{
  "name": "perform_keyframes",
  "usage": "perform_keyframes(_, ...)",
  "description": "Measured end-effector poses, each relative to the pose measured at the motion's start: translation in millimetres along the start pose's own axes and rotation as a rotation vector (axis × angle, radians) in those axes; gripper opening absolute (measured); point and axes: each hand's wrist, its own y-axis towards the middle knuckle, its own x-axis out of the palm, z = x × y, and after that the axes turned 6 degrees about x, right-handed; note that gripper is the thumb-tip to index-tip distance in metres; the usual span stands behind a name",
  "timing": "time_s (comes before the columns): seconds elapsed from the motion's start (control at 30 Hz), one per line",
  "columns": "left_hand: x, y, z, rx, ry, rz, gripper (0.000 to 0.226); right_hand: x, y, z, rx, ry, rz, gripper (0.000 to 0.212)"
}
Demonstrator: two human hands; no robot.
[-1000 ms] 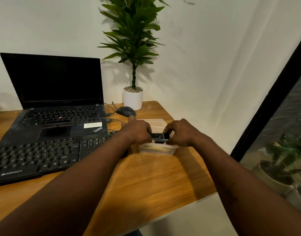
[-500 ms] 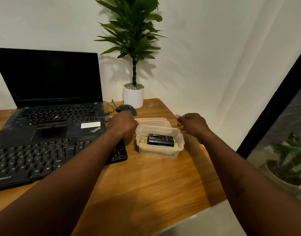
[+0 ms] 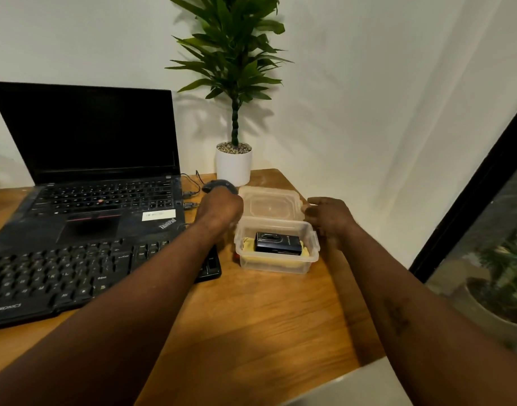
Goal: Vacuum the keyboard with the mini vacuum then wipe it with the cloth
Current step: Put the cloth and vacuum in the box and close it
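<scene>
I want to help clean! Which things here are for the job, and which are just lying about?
For the job: keyboard, vacuum, yellow cloth under it, both in the tub.
Just lying about: laptop, mouse, plant, lid.

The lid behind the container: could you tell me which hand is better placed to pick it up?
Probably right: the right hand has its fingers at the right edge of the lid; the left hand shows no fingers.
</scene>
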Motion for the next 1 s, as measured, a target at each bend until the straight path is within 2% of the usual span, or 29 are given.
perform_keyframes(0.1,-7.6,-9.2,-3.1,0.094,-0.36,0.038,0.042,-11.7,-26.7,-10.9,-0.088,0.208,-0.045,0.026)
perform_keyframes(0.13,-11.9,-21.1,-2.2,0.126,-0.47,0.057,0.039,-15.9,-38.1,-12.6,-0.121,0.241,-0.061,0.023)
perform_keyframes(0.2,-17.0,-45.7,-4.2,0.173,-0.64,0.057,0.032,-24.9,-61.1,-8.0,-0.194,0.232,-0.062,0.034)
perform_keyframes(0.3,-14.3,-76.5,-20.8,0.225,-0.666,0.041,0.032,-34.2,-93.7,17.7,-0.28,0.129,0.059,0.047)
perform_keyframes(0.47,-1.2,-112.4,-33.0,0.184,-0.729,0.037,0.021,-25.1,-137.0,61.9,-0.213,0.153,0.018,0.032)
perform_keyframes(0.57,4.5,-118.4,-30.6,0.22,-0.6,0.128,0.014,-13.0,-143.8,74.1,-0.289,0.148,0.128,0.025)
perform_keyframes(0.77,2.0,-119.3,-26.8,0.219,-0.193,0.171,0.042,-2.3,-144.2,75.4,-0.344,0.06,0.242,0.032)
perform_keyframes(1.0,-9.7,-118.0,-25.0,0.307,0.12,0.103,0.047,6.7,-147.4,76.6,-0.472,-0.296,0.422,0.033)
